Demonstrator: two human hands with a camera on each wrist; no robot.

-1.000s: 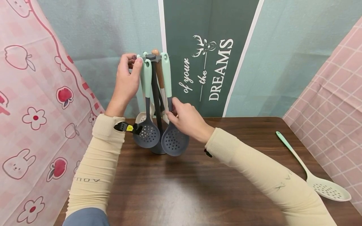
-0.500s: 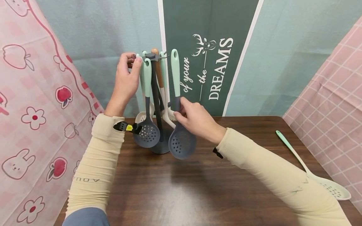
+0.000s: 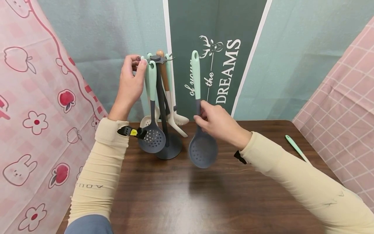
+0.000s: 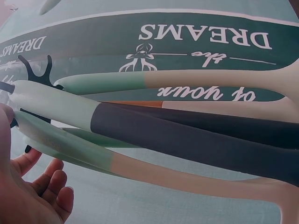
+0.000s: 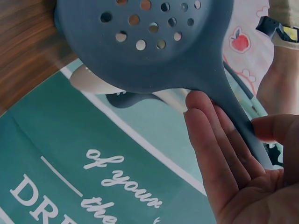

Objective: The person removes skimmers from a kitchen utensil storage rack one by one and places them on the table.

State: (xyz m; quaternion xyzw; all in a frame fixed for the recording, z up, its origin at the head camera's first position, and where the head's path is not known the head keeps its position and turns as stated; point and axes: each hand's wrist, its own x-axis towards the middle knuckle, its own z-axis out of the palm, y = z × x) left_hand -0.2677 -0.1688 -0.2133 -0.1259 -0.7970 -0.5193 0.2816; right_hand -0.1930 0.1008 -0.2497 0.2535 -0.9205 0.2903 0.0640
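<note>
Grey skimmer (image 3: 203, 150), just drawn right of the utensil stand (image 3: 173, 148) and thus, we judge, fully unhooked: right hand (image 3: 217, 122) pinching its shaft, left hand (image 3: 132, 78) gripping the stand's top.

Utensils (image 3: 152, 83) crowd rack (image 3: 174, 149); gap between rack and grey skimmer (image 3: 203, 150).

The head view looks forward and down; 2 close wrist views share its lettered panel (image 3: 220, 68).
</note>
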